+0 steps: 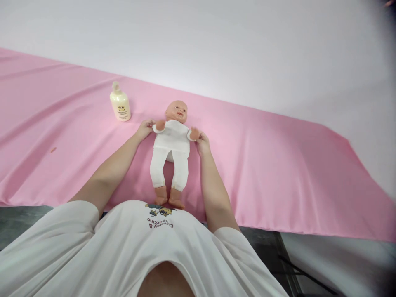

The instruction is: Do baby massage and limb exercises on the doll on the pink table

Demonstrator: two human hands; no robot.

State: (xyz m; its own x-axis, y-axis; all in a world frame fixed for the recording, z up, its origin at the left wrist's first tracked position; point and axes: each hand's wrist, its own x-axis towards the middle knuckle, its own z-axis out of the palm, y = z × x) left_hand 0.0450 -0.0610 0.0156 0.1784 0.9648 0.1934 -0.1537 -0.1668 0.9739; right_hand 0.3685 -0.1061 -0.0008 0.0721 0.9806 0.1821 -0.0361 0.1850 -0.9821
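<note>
A baby doll (171, 138) with a white cloth body lies on its back on the pink cloth, head away from me and bare feet near my shirt. At its arm on the left, my left hand (146, 128) is closed, fingers pinching the white sleeve cuff beside the doll's hand. On the other side my right hand (202, 143) grips the other cuff, just behind the doll's other hand. Both doll arms are bent, hands raised near the chest. Some of my fingertips are hidden behind the cuffs.
The pink cloth (262, 173) covers a table, with its far edge against a pale wall (216, 49). A cream pump bottle (120, 105) stands to the left of the doll's head. Farther left lies a small reddish-brown object (53, 149).
</note>
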